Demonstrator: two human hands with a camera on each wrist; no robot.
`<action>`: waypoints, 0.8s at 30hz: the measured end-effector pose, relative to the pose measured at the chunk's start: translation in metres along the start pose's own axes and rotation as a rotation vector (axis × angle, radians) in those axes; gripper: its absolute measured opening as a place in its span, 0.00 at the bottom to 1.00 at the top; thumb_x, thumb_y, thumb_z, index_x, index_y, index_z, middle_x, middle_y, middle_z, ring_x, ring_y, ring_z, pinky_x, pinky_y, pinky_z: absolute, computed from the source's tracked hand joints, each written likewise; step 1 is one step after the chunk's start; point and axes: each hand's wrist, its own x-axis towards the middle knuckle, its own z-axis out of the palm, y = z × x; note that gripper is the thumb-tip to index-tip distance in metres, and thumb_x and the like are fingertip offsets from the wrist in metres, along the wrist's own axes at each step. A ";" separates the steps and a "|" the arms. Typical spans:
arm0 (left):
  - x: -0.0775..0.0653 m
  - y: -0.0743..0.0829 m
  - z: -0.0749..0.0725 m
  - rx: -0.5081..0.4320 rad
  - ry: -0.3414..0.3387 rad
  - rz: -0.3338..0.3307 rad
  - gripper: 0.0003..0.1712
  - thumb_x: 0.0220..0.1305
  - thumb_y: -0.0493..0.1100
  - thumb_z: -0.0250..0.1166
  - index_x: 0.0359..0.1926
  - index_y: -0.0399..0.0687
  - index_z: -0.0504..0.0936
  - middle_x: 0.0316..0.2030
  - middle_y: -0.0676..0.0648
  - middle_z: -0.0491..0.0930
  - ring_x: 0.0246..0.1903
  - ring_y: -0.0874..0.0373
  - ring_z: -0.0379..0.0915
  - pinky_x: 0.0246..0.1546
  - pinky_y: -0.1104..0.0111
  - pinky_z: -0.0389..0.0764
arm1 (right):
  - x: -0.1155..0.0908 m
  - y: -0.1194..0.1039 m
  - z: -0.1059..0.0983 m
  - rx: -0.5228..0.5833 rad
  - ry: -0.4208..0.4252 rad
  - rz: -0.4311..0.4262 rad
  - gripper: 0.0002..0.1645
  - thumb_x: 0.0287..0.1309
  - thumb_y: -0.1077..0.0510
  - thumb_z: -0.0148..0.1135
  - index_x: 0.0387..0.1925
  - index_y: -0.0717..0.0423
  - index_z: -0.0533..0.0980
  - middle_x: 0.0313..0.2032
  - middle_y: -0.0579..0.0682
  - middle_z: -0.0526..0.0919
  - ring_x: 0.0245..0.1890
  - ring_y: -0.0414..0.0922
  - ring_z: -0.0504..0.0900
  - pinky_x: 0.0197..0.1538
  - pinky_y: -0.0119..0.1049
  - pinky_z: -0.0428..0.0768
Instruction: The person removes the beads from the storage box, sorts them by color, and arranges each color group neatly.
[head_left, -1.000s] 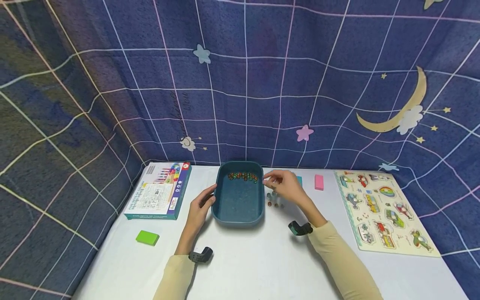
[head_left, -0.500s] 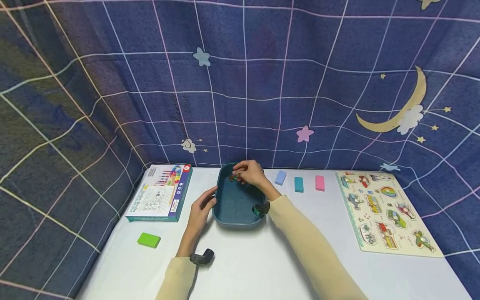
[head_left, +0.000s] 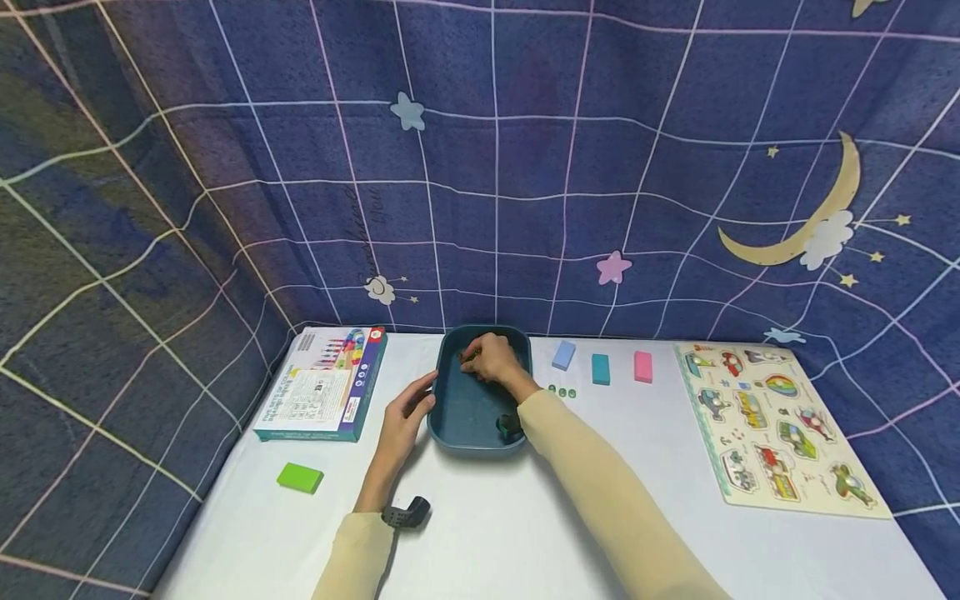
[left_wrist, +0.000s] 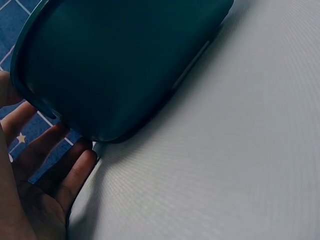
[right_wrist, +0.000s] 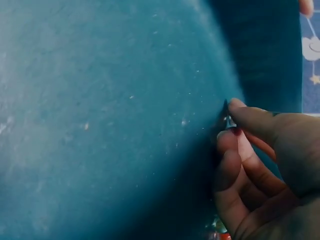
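Note:
The dark teal plastic tray (head_left: 474, 421) stands upright on the white table. Fingers of my left hand (head_left: 402, 422) touch its left wall, relaxed and slightly bent, as the left wrist view also shows. My right hand (head_left: 492, 358) reaches inside, near the far left corner. In the right wrist view its thumb and fingertip pinch a small glass marble (right_wrist: 230, 122), mostly hidden by the fingers. Below that hand, more red and green glass marbles (right_wrist: 220, 230) peek out; the rest of the pile is covered. Several green marbles (head_left: 562, 391) lie on the table right of the tray.
Blue (head_left: 564, 355), teal (head_left: 601, 369) and pink blocks (head_left: 642, 367) lie to the right, with a picture puzzle board (head_left: 780, 429) beyond. On the left are a craft box (head_left: 318, 387) and a green block (head_left: 300, 477). A patterned curtain (head_left: 525, 208) hangs behind.
My right hand has moved from the tray's right edge to the far left inside it, then slightly lower. The left hand stays at the left wall.

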 end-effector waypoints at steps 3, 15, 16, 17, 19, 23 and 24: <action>0.001 0.000 -0.001 -0.003 -0.001 0.000 0.24 0.79 0.42 0.60 0.72 0.50 0.78 0.72 0.42 0.77 0.72 0.41 0.74 0.64 0.82 0.76 | 0.000 -0.001 0.001 -0.062 0.008 -0.037 0.07 0.58 0.55 0.80 0.39 0.51 0.92 0.27 0.49 0.92 0.16 0.35 0.78 0.23 0.26 0.75; 0.000 0.001 -0.003 0.002 0.006 0.019 0.24 0.79 0.40 0.60 0.72 0.46 0.77 0.72 0.40 0.77 0.71 0.38 0.75 0.63 0.82 0.77 | -0.010 -0.012 -0.014 0.083 0.001 -0.122 0.09 0.65 0.55 0.74 0.42 0.56 0.90 0.28 0.58 0.91 0.20 0.49 0.87 0.20 0.29 0.79; 0.000 0.000 -0.003 0.001 0.007 0.022 0.24 0.79 0.40 0.60 0.72 0.46 0.78 0.72 0.40 0.77 0.71 0.38 0.75 0.63 0.82 0.77 | -0.013 -0.013 -0.018 0.095 -0.003 -0.135 0.10 0.65 0.55 0.74 0.43 0.56 0.90 0.30 0.59 0.92 0.22 0.52 0.88 0.21 0.30 0.80; 0.000 0.000 -0.002 0.002 0.006 0.025 0.24 0.79 0.40 0.59 0.72 0.45 0.77 0.72 0.39 0.77 0.71 0.38 0.75 0.63 0.82 0.77 | -0.016 -0.014 -0.023 0.111 -0.007 -0.146 0.10 0.66 0.55 0.73 0.44 0.56 0.89 0.32 0.61 0.92 0.25 0.56 0.89 0.22 0.32 0.82; 0.000 -0.001 -0.002 0.001 0.007 0.030 0.24 0.79 0.40 0.59 0.72 0.45 0.77 0.72 0.39 0.77 0.71 0.37 0.74 0.63 0.81 0.77 | -0.022 -0.014 -0.033 0.134 -0.013 -0.165 0.11 0.67 0.54 0.73 0.45 0.55 0.89 0.34 0.62 0.92 0.30 0.62 0.90 0.25 0.37 0.85; 0.000 0.000 0.000 0.011 0.010 0.025 0.24 0.78 0.40 0.60 0.72 0.45 0.78 0.72 0.39 0.77 0.71 0.38 0.75 0.63 0.82 0.76 | -0.040 -0.008 -0.058 0.173 -0.007 -0.187 0.11 0.67 0.53 0.72 0.47 0.54 0.89 0.34 0.61 0.92 0.32 0.66 0.88 0.27 0.42 0.86; 0.000 0.000 0.000 0.012 0.011 0.024 0.24 0.78 0.40 0.60 0.72 0.45 0.78 0.72 0.39 0.77 0.71 0.38 0.75 0.63 0.82 0.76 | -0.045 -0.004 -0.064 0.185 -0.007 -0.185 0.12 0.68 0.52 0.72 0.47 0.53 0.89 0.35 0.61 0.92 0.32 0.67 0.88 0.27 0.41 0.85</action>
